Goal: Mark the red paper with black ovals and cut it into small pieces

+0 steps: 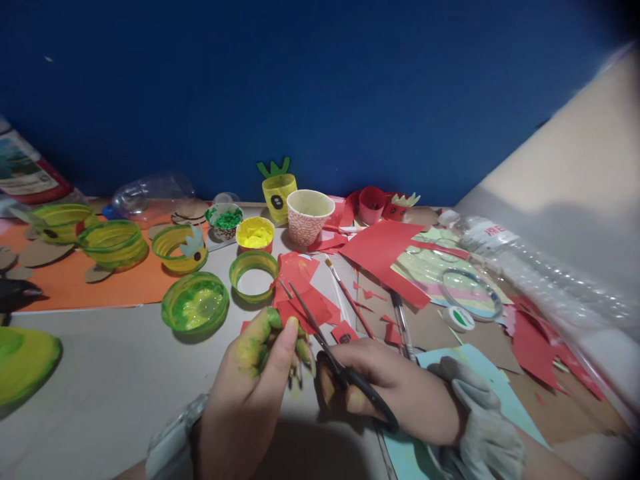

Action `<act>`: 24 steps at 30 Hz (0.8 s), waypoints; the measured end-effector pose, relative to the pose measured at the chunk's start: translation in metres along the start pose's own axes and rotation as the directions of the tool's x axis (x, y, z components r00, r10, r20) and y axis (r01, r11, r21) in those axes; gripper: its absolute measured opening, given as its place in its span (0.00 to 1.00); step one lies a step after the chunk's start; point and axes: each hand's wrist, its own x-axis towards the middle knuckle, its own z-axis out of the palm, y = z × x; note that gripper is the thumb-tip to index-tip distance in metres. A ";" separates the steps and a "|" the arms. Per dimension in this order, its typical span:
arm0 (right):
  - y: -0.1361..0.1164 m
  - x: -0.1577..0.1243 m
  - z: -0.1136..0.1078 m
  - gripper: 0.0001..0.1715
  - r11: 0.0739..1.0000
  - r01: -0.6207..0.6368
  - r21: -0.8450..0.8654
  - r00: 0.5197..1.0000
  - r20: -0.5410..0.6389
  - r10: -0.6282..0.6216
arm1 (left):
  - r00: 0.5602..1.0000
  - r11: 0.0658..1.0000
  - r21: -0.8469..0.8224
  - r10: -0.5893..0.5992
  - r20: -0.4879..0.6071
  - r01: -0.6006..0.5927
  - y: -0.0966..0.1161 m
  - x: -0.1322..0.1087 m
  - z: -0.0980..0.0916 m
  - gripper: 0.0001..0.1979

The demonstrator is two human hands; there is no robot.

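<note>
Green and yellow paint smears my left hand (265,360). Its thumb and fingers are pinched together, and anything between them is too small or hidden to make out. Red paper (310,307) lies right behind those fingertips; I cannot tell whether they touch it. My right hand (385,383) holds black-handled scissors (325,343), fingers through the loops. The scissor blades are a little apart, pointing up and left over the red paper. Just beyond the left hand are a painted green ring (254,277) and a green painted dish (195,303) with wet yellow-green paint inside.
Paint cups hold yellow (255,233) and green (225,221). A patterned paper cup (307,217) stands behind. Paintbrushes (350,300) and red scraps (390,253) lie centre right, a plastic bottle (540,287) at right. Painted rings (114,243) sit on orange paper (95,290) at left.
</note>
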 end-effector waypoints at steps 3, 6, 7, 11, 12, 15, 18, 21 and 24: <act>0.000 0.001 0.000 0.41 1.000 0.000 0.027 1.000 0.001 0.000 | 1.000 1.000 0.000 0.002 -0.007 -0.002 0.000 0.000 0.000 0.10; 0.000 0.000 0.000 0.40 0.999 -0.003 0.046 1.000 0.007 0.002 | 1.000 1.000 -0.002 -0.004 -0.011 0.004 0.001 0.000 0.000 0.11; 0.000 0.000 0.000 0.40 0.999 -0.002 0.053 1.000 0.012 0.001 | 1.000 1.000 0.005 -0.009 -0.004 0.009 0.001 0.000 0.000 0.12; -0.001 -0.001 0.000 0.40 0.998 0.014 0.058 1.000 -0.006 -0.013 | 1.000 0.999 0.045 -0.025 0.016 0.024 0.002 0.001 -0.001 0.12; -0.001 -0.001 0.000 0.40 0.998 0.013 0.058 1.000 -0.009 -0.012 | 1.000 0.999 0.047 -0.024 0.013 0.023 0.002 0.001 -0.001 0.12; -0.001 0.000 0.000 0.40 0.999 0.001 0.054 1.000 -0.011 -0.001 | 1.000 1.000 0.026 -0.006 0.000 0.006 0.001 0.000 -0.001 0.11; 0.000 0.000 0.001 0.40 0.998 0.000 0.066 1.000 -0.003 0.000 | 0.999 1.000 -0.008 -0.014 -0.043 0.014 0.002 -0.001 0.001 0.10; 0.001 0.000 0.001 0.39 0.999 0.010 0.048 1.000 -0.006 -0.010 | 0.996 0.998 -0.023 -0.058 -0.075 0.056 0.004 -0.002 0.004 0.11; 0.002 0.001 0.001 0.39 0.999 0.019 0.039 1.000 -0.019 -0.018 | 0.995 0.996 -0.059 -0.067 -0.078 0.063 0.005 -0.002 0.005 0.12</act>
